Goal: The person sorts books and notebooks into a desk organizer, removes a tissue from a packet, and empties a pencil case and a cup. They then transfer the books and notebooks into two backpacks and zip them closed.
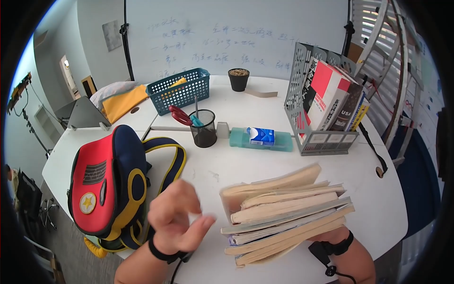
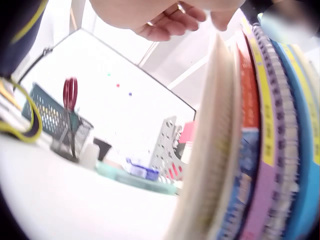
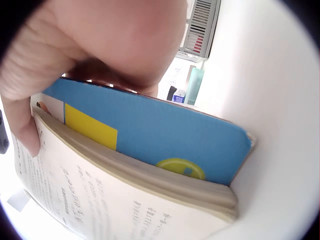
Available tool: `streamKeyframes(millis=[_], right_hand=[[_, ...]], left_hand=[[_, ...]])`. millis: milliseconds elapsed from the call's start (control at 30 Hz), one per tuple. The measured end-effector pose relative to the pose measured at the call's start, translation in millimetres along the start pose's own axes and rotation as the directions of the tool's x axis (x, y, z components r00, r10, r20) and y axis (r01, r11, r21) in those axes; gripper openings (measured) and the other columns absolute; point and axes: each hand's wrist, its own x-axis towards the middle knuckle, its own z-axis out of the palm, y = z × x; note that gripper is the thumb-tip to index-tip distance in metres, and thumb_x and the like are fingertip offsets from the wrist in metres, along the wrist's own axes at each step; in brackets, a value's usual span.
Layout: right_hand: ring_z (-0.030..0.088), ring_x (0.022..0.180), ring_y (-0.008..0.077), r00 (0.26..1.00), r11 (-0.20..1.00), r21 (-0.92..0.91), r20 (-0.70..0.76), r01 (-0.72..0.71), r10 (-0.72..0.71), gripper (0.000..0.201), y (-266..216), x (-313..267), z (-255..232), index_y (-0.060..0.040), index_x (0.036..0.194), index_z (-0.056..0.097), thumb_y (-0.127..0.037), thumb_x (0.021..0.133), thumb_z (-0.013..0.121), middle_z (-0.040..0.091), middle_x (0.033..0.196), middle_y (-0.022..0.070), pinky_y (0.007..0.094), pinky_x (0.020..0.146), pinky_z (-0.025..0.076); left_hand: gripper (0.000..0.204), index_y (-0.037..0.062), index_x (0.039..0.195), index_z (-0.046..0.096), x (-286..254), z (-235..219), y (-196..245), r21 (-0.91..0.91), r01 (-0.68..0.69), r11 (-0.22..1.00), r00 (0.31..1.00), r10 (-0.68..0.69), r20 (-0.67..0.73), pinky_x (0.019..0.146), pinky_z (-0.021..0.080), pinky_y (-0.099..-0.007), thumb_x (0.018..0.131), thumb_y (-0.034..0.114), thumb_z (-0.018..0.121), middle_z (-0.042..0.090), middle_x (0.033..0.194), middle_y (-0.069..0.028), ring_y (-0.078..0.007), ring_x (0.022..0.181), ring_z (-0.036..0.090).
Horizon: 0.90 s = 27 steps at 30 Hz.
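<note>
A row of several worn books stands on the white table with page edges up, leaning. In the head view my right hand is at their right end, largely hidden by them. The right wrist view shows that hand gripping a blue-covered book and a paper block, thumb on the page side. My left hand is raised left of the books, fingers bent with a gap to the thumb, holding nothing. Spines, one of them spiral-bound, show below the left hand in the left wrist view.
A red and navy backpack lies at left. Behind are a blue basket, a mesh pen cup with scissors, a teal case under a blue packet, a potted plant and a grey book rack.
</note>
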Motion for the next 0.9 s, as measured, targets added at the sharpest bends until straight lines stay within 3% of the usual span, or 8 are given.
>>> streamKeyframes(millis=[67,167,300,400,567,633,767,900], right_hand=[[0.057,0.139,0.0225,0.999,0.998,-0.059,0.014,0.034,-0.033,0.086,4.5,-11.0,-1.0,-0.0058,0.152,0.056,-0.009,0.076,0.096,0.06,0.152,0.0102,0.0414,0.117,0.046],[0.057,0.139,0.0224,0.997,0.986,-0.151,0.044,0.074,-0.068,0.085,3.0,-11.0,1.3,-0.0058,0.152,0.056,-0.009,0.076,0.096,0.061,0.152,0.0102,0.0413,0.116,0.047],[0.058,0.138,0.0224,0.988,0.955,-0.258,0.091,0.146,-0.126,0.085,-15.4,34.1,6.6,-0.0059,0.151,0.057,-0.009,0.076,0.096,0.061,0.151,0.0101,0.0412,0.116,0.047],[0.058,0.138,0.0223,0.977,0.921,-0.333,0.129,0.204,-0.17,0.085,-6.2,10.2,3.7,-0.0059,0.151,0.057,-0.008,0.076,0.096,0.062,0.151,0.0101,0.0412,0.116,0.047],[0.058,0.138,0.0222,0.96,0.863,-0.425,0.178,0.272,-0.215,0.084,-17.6,37.7,13.9,-0.0059,0.15,0.058,-0.008,0.075,0.096,0.062,0.15,0.0101,0.0411,0.116,0.047],[0.062,0.133,0.0212,0.996,0.988,0.151,0.087,-0.037,0.024,0.082,-22.4,39.1,16.8,-0.006,0.147,0.061,-0.006,0.073,0.097,0.066,0.145,0.01,0.04,0.113,0.05],[0.064,0.129,0.0206,0.999,0.999,-0.042,0.053,0.005,-0.003,0.084,-20.4,38.6,16.1,-0.006,0.147,0.06,-0.003,0.072,0.097,0.07,0.139,0.0094,0.0393,0.11,0.053],[0.064,0.13,0.0206,0.999,0.965,-0.258,-0.007,-0.053,0.053,0.084,-17.8,35.7,16.0,-0.0061,0.147,0.06,-0.004,0.072,0.097,0.069,0.14,0.0088,0.0392,0.109,0.053]], left_hand=[[0.015,0.0051,0.067,0.07,22.8,-9.0,25.5,-0.011,-0.061,0.998,0.98,0.062,0.189,0.048,0.042,-0.0297,0.075,0.004,0.084,0.063,0.061,-0.0026,-0.0196,0.05,0.059],[0.019,0.0058,0.073,0.073,26.4,-0.9,34.7,0.078,-0.069,0.995,0.922,0.034,0.386,0.051,0.046,-0.0285,0.077,0.01,0.091,0.067,0.069,-0.0046,-0.0206,0.055,0.063],[0.035,0.0067,0.08,0.072,28.3,6.9,38.1,0.168,0.025,0.985,0.932,-0.084,0.352,0.054,0.048,-0.0283,0.073,0.026,0.101,0.068,0.074,-0.0044,-0.0198,0.061,0.066],[0.051,0.0092,0.082,0.068,21.4,15.6,32.2,0.147,0.25,0.957,0.913,-0.284,0.292,0.058,0.049,-0.0275,0.066,0.041,0.105,0.066,0.076,-0.0031,-0.0161,0.067,0.065],[0.052,0.006,0.083,0.071,19.0,16.2,29.3,0.367,0.178,0.913,0.938,-0.27,0.217,0.059,0.049,-0.0277,0.062,0.037,0.106,0.066,0.076,-0.0046,-0.017,0.066,0.064],[0.056,0.0033,0.085,0.072,18.5,17.4,29.2,0.427,0.152,0.891,0.945,-0.258,0.201,0.06,0.049,-0.0271,0.057,0.036,0.108,0.068,0.078,-0.0061,-0.0167,0.066,0.065],[0.036,0.0044,0.097,0.078,17.3,28.1,30.2,0.285,0.109,0.952,0.923,-0.203,0.327,0.063,0.053,-0.0348,0.074,0.023,0.099,0.067,0.083,-0.0072,-0.0252,0.073,0.065],[0.03,0.0048,0.104,0.077,8.2,25.5,15.5,0.181,0.173,0.968,0.936,-0.219,0.277,0.062,0.052,-0.0358,0.079,0.013,0.092,0.066,0.083,-0.009,-0.0271,0.068,0.063]])
